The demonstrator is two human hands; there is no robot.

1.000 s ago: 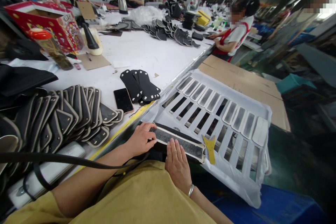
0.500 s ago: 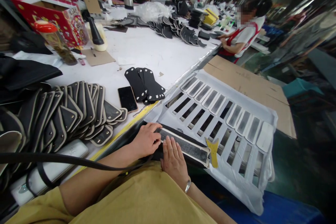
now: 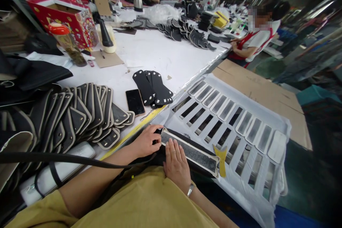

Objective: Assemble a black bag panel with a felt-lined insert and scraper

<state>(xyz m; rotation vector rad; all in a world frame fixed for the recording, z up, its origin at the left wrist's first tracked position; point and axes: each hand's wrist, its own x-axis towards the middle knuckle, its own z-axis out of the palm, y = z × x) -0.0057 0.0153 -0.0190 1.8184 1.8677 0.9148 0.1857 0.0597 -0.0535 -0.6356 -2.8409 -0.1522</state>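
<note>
The dark strip with pale edging [image 3: 199, 158] is found along the near edge of the slotted tray [image 3: 253, 101], which is taken as the landmark. Its long axis is noted to run roughly parallel to that near edge, crosswise to the tray's slots. Both hands are seen at the strip, so neither is judged clearly nearer. The left hand [image 3: 148, 142] is placed at the strip's far-left end, off the tray's left corner; its fingers are bent over that end, but whether the end is pinched or merely touched cannot be told. The right hand [image 3: 176, 162] is laid flat, fingers straight and together, across the strip's near side, with nothing clasped; the rest of the strip is left exposed from there toward its right end. At that end the yellow tool [image 3: 222, 160] is observed resting on the tray's near side; contact between it and the strip cannot be confirmed.

The strip's underside, the right palm and the left thumb's exact hold are hidden. The dark material below the strip is poorly made out. The tray's nearest corner is cut off by the lower frame edge, and what lies under its slots cannot be identified
</note>
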